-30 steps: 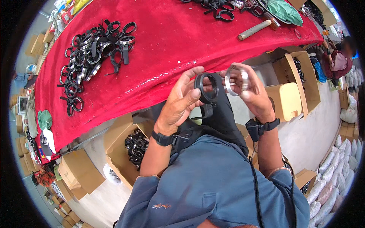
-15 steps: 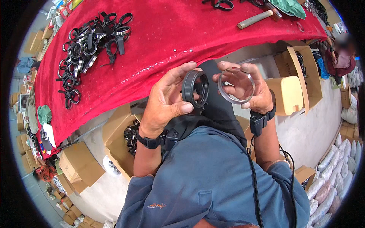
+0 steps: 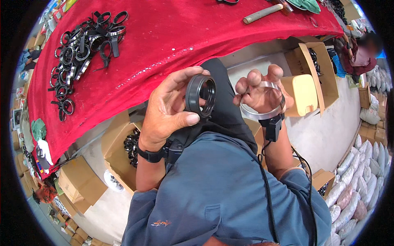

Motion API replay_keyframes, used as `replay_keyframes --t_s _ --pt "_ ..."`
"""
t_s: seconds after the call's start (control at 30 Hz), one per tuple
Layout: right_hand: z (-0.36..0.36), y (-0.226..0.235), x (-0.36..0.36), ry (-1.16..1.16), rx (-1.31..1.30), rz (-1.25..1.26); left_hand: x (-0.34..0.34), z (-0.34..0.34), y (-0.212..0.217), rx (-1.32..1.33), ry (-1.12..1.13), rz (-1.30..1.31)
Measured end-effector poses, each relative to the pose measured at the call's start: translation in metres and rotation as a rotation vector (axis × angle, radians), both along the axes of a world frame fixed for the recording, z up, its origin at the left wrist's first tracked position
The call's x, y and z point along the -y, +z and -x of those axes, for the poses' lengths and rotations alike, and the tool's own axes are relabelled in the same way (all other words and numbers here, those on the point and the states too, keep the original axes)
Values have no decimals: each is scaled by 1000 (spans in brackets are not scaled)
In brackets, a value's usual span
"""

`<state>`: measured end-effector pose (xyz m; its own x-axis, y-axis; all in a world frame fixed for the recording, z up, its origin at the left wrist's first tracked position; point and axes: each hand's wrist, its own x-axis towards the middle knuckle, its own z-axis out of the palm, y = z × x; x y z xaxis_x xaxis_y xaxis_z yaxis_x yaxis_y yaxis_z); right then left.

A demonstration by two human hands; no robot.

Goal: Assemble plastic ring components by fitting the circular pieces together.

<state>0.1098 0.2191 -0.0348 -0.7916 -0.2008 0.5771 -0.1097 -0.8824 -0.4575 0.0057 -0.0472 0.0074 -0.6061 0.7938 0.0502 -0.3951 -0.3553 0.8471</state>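
Note:
Over my lap, my left hand (image 3: 159, 110) grips a black ring (image 3: 191, 98) between thumb and fingers, its opening turned to the right. My right hand (image 3: 269, 98) has a thin, clear-looking or shiny metal ring (image 3: 262, 117) around its curled fingers, with the fingertips pointing up through and above it. The two rings are apart. Beyond my hands, on a red cloth (image 3: 156, 37), lies a heap of black and silver rings (image 3: 84, 51) with short tabs.
A hammer (image 3: 262, 14) lies at the table's far right. Cardboard boxes with dark parts stand left (image 3: 117, 141) and right (image 3: 328, 82) under the table edge, beside a cream plastic container (image 3: 301, 94). Filled sacks (image 3: 353, 184) pile up at right. Another person (image 3: 357, 55) is at far right.
My right hand has turned and its fingers have risen, tilting the thin ring lower on the hand. My left hand still holds the black ring. The whole view has shifted slightly.

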Motion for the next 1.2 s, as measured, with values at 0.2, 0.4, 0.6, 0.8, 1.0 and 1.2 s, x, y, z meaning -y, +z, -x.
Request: replay_keyframes --t_s 0.2,0.4,0.6,0.8,1.0,1.2 --pt "0 7 1 91 53 99 2 -4 -3 18 -8 7" --pt "-1 -11 1 133 42 257 0 -6 -2 40 -7 12" --pt "-10 6 -2 52 227 128 3 -8 0 101 -4 14" --pt "-11 27 11 -364 278 -260 1 -8 -2 57 37 24" --pt "-10 41 14 -363 415 -173 -3 -6 -2 -25 -4 80" --pt "-20 35 10 -263 514 -141 -7 -7 -4 11 35 137"
